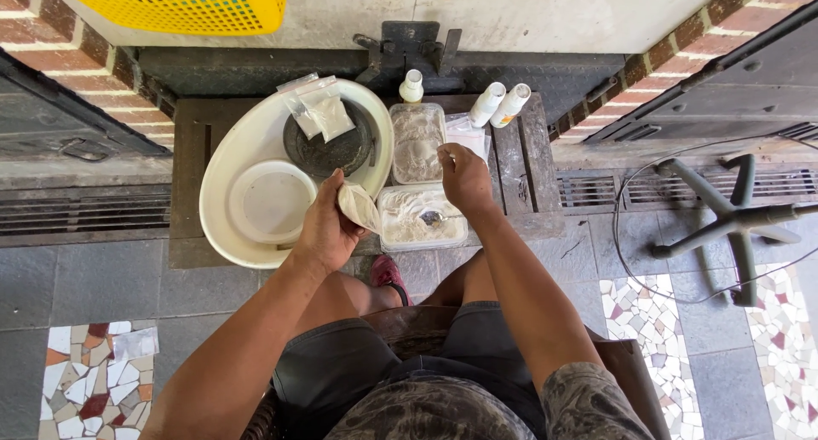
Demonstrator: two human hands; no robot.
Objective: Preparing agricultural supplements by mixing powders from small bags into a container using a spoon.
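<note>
My left hand [325, 227] is closed around a small clear bag of pale powder [359, 207], held just in front of the cream oval basin [223, 176]. My right hand [465, 178] hovers above two rectangular tubs of white powder [417, 142], fingers pinched together; whether they hold anything I cannot tell. A spoon [432, 218] lies in the nearer tub [421, 218].

Red brick walls [60, 52], grey tile floor [77, 278], mosaic patches [89, 380], metal drain grate [81, 210]; bright daylight
</note>
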